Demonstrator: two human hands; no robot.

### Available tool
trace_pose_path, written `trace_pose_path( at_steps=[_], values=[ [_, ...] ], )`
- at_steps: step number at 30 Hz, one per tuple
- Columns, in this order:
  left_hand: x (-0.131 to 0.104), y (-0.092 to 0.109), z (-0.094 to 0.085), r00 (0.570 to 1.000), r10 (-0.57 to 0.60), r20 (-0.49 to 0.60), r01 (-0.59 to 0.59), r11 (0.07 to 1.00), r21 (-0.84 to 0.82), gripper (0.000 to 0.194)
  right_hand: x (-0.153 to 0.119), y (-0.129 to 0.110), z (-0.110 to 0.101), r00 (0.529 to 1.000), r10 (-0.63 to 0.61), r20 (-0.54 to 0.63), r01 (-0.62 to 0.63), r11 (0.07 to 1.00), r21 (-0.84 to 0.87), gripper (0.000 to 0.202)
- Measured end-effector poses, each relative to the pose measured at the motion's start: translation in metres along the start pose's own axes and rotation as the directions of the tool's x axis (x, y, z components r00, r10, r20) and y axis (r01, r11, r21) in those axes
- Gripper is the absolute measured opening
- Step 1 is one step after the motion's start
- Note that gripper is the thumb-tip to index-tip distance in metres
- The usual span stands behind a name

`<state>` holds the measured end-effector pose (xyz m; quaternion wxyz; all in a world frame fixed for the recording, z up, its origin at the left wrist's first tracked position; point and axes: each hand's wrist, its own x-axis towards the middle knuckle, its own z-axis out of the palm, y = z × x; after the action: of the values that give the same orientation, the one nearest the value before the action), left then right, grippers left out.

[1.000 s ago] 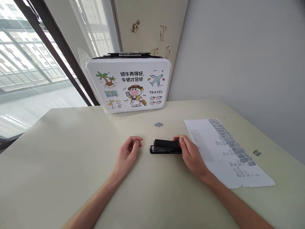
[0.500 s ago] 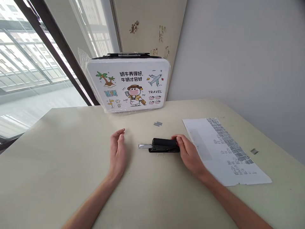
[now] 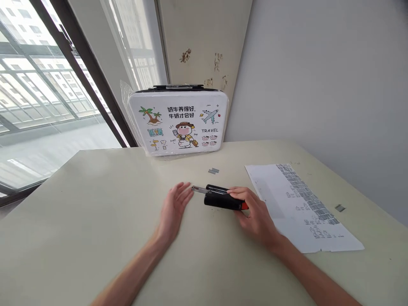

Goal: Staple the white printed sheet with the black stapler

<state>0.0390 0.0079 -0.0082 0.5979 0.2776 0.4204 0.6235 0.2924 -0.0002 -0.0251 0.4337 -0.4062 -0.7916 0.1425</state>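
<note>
A black stapler (image 3: 221,200) is in my right hand (image 3: 255,214), whose fingers wrap round its rear end by a small red part. Its metal staple tray (image 3: 199,189) sticks out of the front, toward the left. Close to the tray's tip is my left hand (image 3: 175,204), with fingers stretched out and palm turned toward the stapler. It holds nothing; whether its fingertips touch the tray I cannot tell. Behind the stapler lie small grey staple strips (image 3: 213,171) on the table.
A white printed sheet (image 3: 270,221) lies right of my right hand, with many grey strips along its far right side. One more grey strip (image 3: 340,208) is beyond it. At the back of the table (image 3: 95,221) stands a white cartoon case (image 3: 181,102) in clear plastic.
My right hand has rolled the stapler over and its tray now points slightly up and left. My left hand has moved right to the tray's tip, fingers spreading. The view has shifted slightly.
</note>
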Motion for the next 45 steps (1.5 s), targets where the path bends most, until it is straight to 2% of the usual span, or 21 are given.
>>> trace_pose_path(
  at_steps=[2, 5, 9, 13, 15, 17, 18, 20, 21, 23, 26, 30, 32, 35, 37, 41, 43, 45],
  values=[
    [-0.002, 0.001, 0.003, 0.985, -0.156, 0.070, 0.164, 0.977, -0.137, 0.038, 0.000, -0.004, -0.001, 0.987, -0.154, -0.041, 0.153, 0.987, -0.039, 0.034],
    [-0.006, 0.002, 0.004, 0.930, -0.307, 0.201, 0.347, 0.914, -0.210, 0.046, 0.000, -0.014, -0.004, 0.951, -0.308, -0.020, 0.305, 0.948, -0.090, 0.040],
    [-0.007, 0.004, 0.004, 0.895, -0.362, 0.260, 0.422, 0.876, -0.235, 0.048, 0.000, -0.027, -0.004, 0.921, -0.389, 0.020, 0.385, 0.901, -0.201, 0.038],
    [-0.005, 0.004, 0.005, 0.878, -0.405, 0.256, 0.465, 0.848, -0.254, 0.038, 0.002, -0.027, -0.001, 0.913, -0.406, -0.038, 0.390, 0.897, -0.209, 0.037],
    [-0.005, 0.001, 0.005, 0.899, -0.390, 0.202, 0.433, 0.862, -0.262, 0.028, 0.003, -0.024, 0.000, 0.923, -0.372, -0.098, 0.356, 0.923, -0.149, 0.039],
    [-0.007, -0.002, 0.005, 0.950, -0.291, 0.110, 0.309, 0.922, -0.233, 0.017, 0.003, -0.021, 0.002, 0.945, -0.285, -0.162, 0.276, 0.958, -0.075, 0.038],
    [-0.009, -0.004, 0.004, 0.974, -0.217, 0.065, 0.225, 0.958, -0.176, 0.016, 0.003, -0.019, 0.003, 0.954, -0.230, -0.191, 0.227, 0.973, -0.039, 0.038],
    [-0.015, -0.004, 0.005, 0.998, -0.060, 0.019, 0.058, 0.997, 0.056, 0.028, 0.002, -0.017, 0.005, 0.965, -0.120, -0.235, 0.127, 0.992, 0.015, 0.036],
    [-0.018, -0.004, 0.005, 1.000, 0.010, 0.023, -0.014, 0.978, 0.206, 0.037, 0.001, -0.016, 0.006, 0.967, -0.079, -0.244, 0.089, 0.996, 0.031, 0.035],
    [-0.024, -0.001, 0.007, 0.993, 0.095, 0.066, -0.115, 0.879, 0.463, 0.047, 0.000, -0.014, 0.007, 0.971, -0.035, -0.238, 0.046, 0.998, 0.042, 0.035],
    [-0.028, 0.003, 0.010, 0.986, 0.111, 0.127, -0.166, 0.776, 0.608, 0.055, -0.001, -0.013, 0.007, 0.975, -0.027, -0.219, 0.038, 0.998, 0.045, 0.036],
    [-0.028, 0.003, 0.010, 0.976, 0.151, 0.159, -0.219, 0.728, 0.650, 0.059, -0.001, -0.014, 0.007, 0.977, -0.017, -0.212, 0.027, 0.999, 0.046, 0.034],
    [-0.029, 0.002, 0.011, 0.962, 0.149, 0.227, -0.264, 0.712, 0.651, 0.055, -0.002, -0.014, 0.009, 0.981, -0.017, -0.194, 0.027, 0.998, 0.052, 0.035],
    [-0.034, 0.000, 0.014, 0.939, 0.087, 0.332, -0.283, 0.744, 0.605, 0.054, -0.003, -0.013, 0.011, 0.984, -0.017, -0.176, 0.029, 0.997, 0.066, 0.036],
    [-0.036, -0.001, 0.017, 0.936, 0.042, 0.350, -0.251, 0.775, 0.580, 0.055, -0.004, -0.012, 0.013, 0.985, -0.005, -0.173, 0.017, 0.998, 0.066, 0.035],
    [-0.035, -0.003, 0.017, 0.945, -0.008, 0.328, -0.181, 0.822, 0.540, 0.057, -0.004, -0.010, 0.012, 0.987, 0.025, -0.162, -0.015, 0.998, 0.061, 0.031],
    [-0.031, -0.004, 0.014, 0.964, 0.005, 0.266, -0.136, 0.868, 0.478, 0.057, -0.002, -0.008, 0.012, 0.988, 0.039, -0.150, -0.028, 0.997, 0.074, 0.029],
    [-0.027, -0.004, 0.012, 0.986, 0.016, 0.166, -0.073, 0.937, 0.342, 0.048, 0.002, -0.005, 0.012, 0.989, 0.057, -0.138, -0.044, 0.995, 0.093, 0.024]
  ],
)
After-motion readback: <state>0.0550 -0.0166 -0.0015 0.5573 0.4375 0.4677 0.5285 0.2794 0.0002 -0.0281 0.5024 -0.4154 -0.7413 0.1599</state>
